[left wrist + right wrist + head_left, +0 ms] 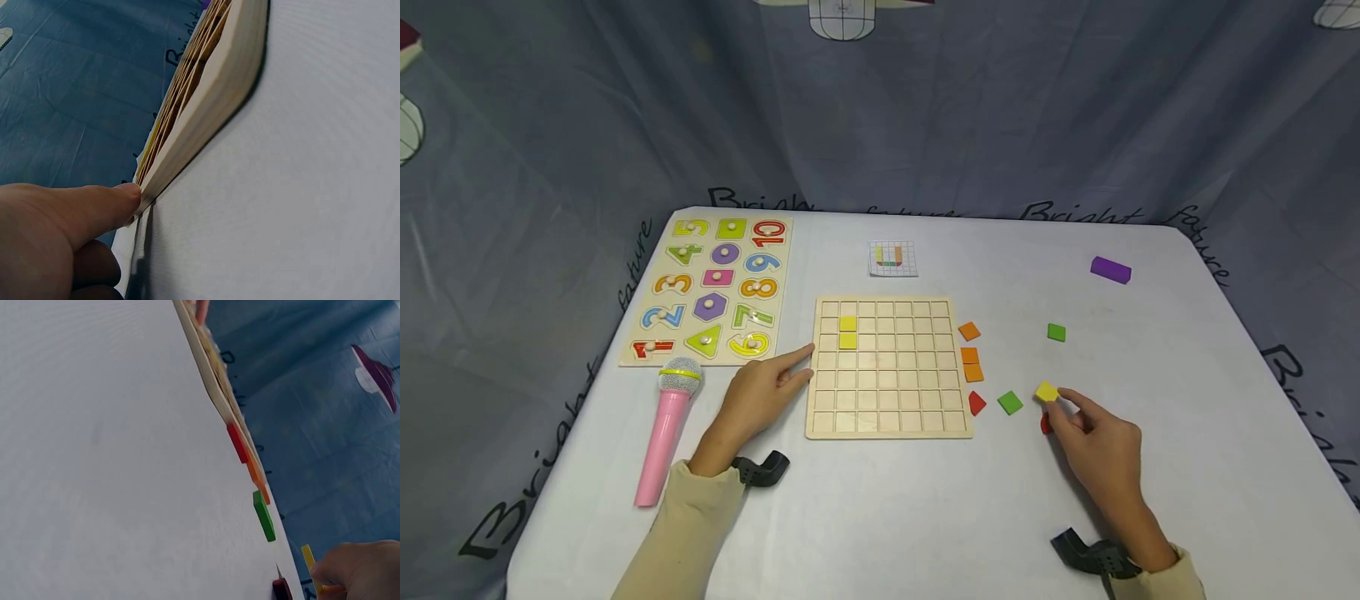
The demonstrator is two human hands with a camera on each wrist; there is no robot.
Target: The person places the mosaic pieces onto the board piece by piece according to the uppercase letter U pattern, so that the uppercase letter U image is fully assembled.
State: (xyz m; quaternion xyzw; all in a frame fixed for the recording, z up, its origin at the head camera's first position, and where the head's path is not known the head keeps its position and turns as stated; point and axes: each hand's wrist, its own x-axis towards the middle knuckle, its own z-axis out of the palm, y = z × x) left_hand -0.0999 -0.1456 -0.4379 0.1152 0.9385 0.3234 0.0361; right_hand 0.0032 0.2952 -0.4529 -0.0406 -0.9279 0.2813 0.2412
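Black-lettered blue-grey cloth (1000, 108) surrounds the white table (925, 517) from nine through twelve to three o'clock. Mid-table, the grid (887, 380) has the left hand (756, 398), unclenched and grasping nothing, touching its nine-o'clock edge. At three, clear of the grid, the right hand (1099, 446) pinches a yellow tile (1046, 392).

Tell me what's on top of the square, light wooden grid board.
Two yellow square tiles sit next to each other on the board, in its second column from the left. Whatever lies beneath them is covered and cannot be seen.
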